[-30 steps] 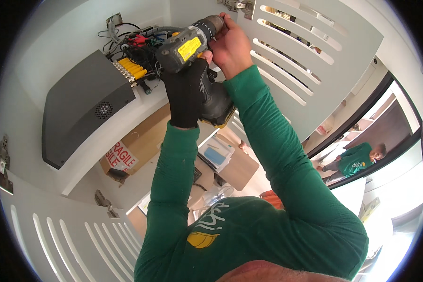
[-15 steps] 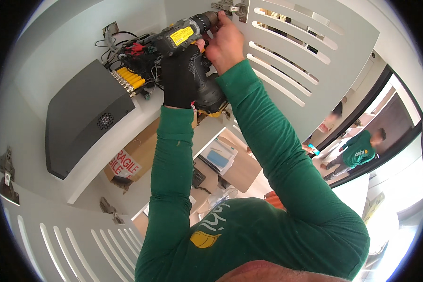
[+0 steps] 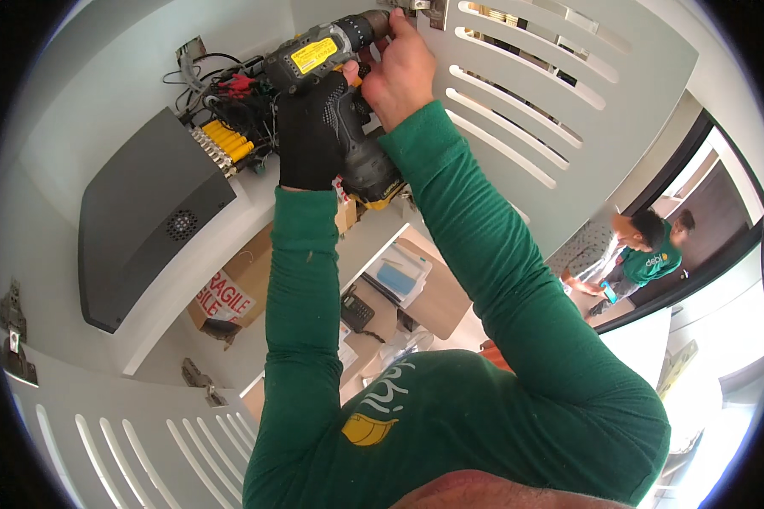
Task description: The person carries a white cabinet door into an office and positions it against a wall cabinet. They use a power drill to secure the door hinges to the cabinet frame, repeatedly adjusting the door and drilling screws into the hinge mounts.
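A black and yellow cordless drill [image 3: 318, 58] is lifted high, its chuck pointing at a metal cabinet hinge [image 3: 433, 12] on the slotted white door [image 3: 560, 127]. My left hand [image 3: 310, 140], in a black fingerless glove, is closed around the drill's grip, its thumb by the yellow part. My bare right hand [image 3: 406, 72] is up at the drill's front, the fingers closed about the chuck [image 3: 377, 24] and touching close to the hinge. Whatever sits in the chuck is hidden by the fingers and the top edge.
Left of the drill lie tangled cables [image 3: 238, 106] and a dark grey box [image 3: 148, 216] with yellow-sleeved connectors [image 3: 227, 140] on the shelf. Below are a cardboard box [image 3: 246, 280], a desk phone [image 3: 356, 310] and papers [image 3: 399, 276]. A second slotted door [image 3: 127, 433] stands lower left. Two people [image 3: 628, 246] are at right.
The drill and both my hands have shifted slightly left. At right, a person in a patterned top has come further into view, in front of the person in green.
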{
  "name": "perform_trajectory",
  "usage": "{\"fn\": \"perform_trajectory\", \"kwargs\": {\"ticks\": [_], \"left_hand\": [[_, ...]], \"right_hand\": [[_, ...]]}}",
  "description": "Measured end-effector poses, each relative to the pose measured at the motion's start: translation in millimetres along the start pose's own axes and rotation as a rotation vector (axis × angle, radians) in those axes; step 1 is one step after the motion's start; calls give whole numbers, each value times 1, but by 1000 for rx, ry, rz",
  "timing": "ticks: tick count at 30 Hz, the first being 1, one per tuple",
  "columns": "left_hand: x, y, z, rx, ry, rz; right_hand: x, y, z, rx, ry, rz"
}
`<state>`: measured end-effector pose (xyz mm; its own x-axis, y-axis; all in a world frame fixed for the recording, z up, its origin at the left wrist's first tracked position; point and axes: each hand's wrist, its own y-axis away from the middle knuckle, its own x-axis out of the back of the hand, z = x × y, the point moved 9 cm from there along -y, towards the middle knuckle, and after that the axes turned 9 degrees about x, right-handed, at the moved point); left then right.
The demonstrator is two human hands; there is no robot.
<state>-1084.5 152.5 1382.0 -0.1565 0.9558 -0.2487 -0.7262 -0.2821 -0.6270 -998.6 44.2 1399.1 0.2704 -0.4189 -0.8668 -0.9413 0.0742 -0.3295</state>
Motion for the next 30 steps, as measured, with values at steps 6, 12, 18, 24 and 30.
{"fn": "perform_trajectory", "kwargs": {"ticks": [6,12,18,24,30], "left_hand": [[-1,-1,6,-73,-128,-47],[1,-2,-1,-99,-208,-90],[2,-1,-11,109,-84,-41],[-3,4,13,-367,-493,-64],[-13,14,33,-547,-551,-22]], "right_hand": [[1,-5,0,2,68,-12],[-1,-2,-1,-36,100,-15],[0,-4,1,-13,61,-55],[1,-11,3,13,14,-26],[-2,-10,3,-57,92,-182]]}}
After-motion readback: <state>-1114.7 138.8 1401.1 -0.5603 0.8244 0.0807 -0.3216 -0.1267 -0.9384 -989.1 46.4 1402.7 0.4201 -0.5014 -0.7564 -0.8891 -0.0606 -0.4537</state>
